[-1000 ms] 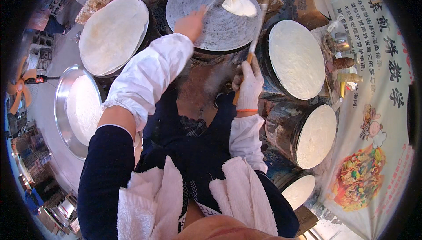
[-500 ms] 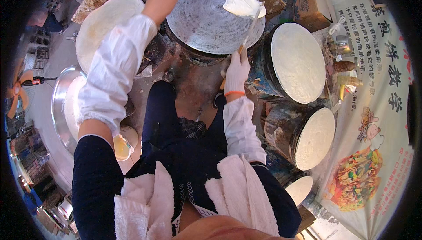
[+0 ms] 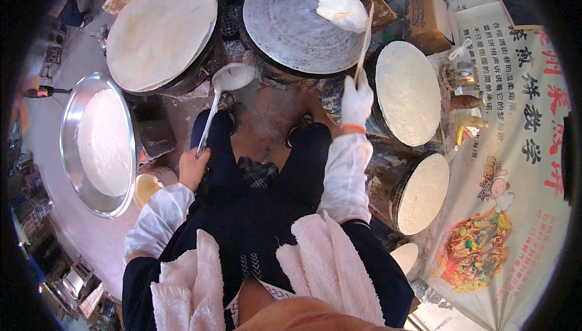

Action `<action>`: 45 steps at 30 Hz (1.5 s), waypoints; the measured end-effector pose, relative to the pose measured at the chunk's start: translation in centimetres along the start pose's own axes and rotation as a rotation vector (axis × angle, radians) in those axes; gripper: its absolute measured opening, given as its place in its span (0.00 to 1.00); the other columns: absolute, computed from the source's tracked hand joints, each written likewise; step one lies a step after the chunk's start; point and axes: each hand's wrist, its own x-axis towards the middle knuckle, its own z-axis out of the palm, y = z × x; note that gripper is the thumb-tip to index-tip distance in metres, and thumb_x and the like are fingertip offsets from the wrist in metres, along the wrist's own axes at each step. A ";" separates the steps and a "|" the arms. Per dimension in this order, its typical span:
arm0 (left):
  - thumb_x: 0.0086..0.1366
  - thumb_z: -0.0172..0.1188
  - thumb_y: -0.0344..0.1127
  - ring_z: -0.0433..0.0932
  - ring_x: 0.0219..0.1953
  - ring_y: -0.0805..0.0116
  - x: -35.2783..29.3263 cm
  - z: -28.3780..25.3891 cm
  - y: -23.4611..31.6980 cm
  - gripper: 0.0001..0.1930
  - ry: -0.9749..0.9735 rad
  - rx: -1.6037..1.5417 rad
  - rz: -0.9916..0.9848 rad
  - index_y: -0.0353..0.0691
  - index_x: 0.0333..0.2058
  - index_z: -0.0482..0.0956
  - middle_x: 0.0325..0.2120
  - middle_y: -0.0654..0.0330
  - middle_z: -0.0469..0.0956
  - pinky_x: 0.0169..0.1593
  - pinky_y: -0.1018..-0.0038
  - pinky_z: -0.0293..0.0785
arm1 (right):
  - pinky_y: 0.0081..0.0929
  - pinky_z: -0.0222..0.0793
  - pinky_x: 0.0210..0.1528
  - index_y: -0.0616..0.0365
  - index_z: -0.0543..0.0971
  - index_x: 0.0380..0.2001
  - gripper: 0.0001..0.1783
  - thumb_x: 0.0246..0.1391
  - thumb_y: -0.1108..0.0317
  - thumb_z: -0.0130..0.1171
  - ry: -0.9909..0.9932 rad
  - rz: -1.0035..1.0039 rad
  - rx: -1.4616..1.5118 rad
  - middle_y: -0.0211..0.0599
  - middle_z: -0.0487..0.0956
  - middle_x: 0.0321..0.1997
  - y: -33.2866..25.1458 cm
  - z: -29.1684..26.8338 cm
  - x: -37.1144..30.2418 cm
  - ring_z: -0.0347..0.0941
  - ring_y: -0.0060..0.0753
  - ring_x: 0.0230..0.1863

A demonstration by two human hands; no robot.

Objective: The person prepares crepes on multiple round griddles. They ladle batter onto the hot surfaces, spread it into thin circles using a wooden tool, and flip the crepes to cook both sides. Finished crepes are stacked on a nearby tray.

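Note:
My bare left hand (image 3: 193,170) is closed round the handle of a metal ladle (image 3: 229,78), held over my lap with its batter-coated bowl away from me. My right hand (image 3: 356,102), in a white glove, grips a long thin wooden spatula (image 3: 366,39). The spatula points away from me over the right side of a round grey griddle (image 3: 285,31). A thick white heap of batter (image 3: 339,8) lies on the griddle's far right part, beside the spatula; whether they touch I cannot tell.
At the far left a pale round pancake (image 3: 162,34) covers another griddle. A steel basin (image 3: 68,149) of white batter stands left, next to a small tub (image 3: 146,188). Several griddles with pale pancakes (image 3: 409,91) line the right side, by a cardboard box (image 3: 427,22) and a printed banner (image 3: 527,210).
My left hand has come back from the griddle to near my lap with the ladle. My right hand has shifted right, and the spatula now stands more upright beside the batter.

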 end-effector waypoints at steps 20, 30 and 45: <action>0.62 0.58 0.41 0.80 0.28 0.54 2.3 2.2 -5.9 0.11 0.164 0.052 0.161 0.43 0.35 0.86 0.22 0.52 0.79 0.35 0.62 0.74 | 0.41 0.71 0.56 0.58 0.74 0.59 0.27 0.58 0.57 0.55 0.091 0.019 -0.131 0.59 0.81 0.47 1.5 2.1 -0.2 0.78 0.57 0.53; 0.63 0.58 0.39 0.77 0.22 0.66 2.6 2.1 -5.3 0.11 0.138 0.011 0.155 0.41 0.36 0.85 0.18 0.55 0.76 0.31 0.68 0.71 | 0.43 0.70 0.56 0.56 0.78 0.56 0.27 0.57 0.55 0.51 -0.199 0.101 -0.023 0.61 0.81 0.47 -6.1 11.5 7.5 0.76 0.61 0.53; 0.60 0.59 0.40 0.82 0.29 0.54 2.3 2.6 -4.7 0.11 0.185 0.037 0.130 0.43 0.35 0.86 0.24 0.51 0.81 0.38 0.63 0.76 | 0.44 0.69 0.56 0.62 0.80 0.49 0.25 0.58 0.51 0.54 -0.355 -0.281 -0.243 0.64 0.80 0.46 -1.1 7.5 14.0 0.74 0.63 0.53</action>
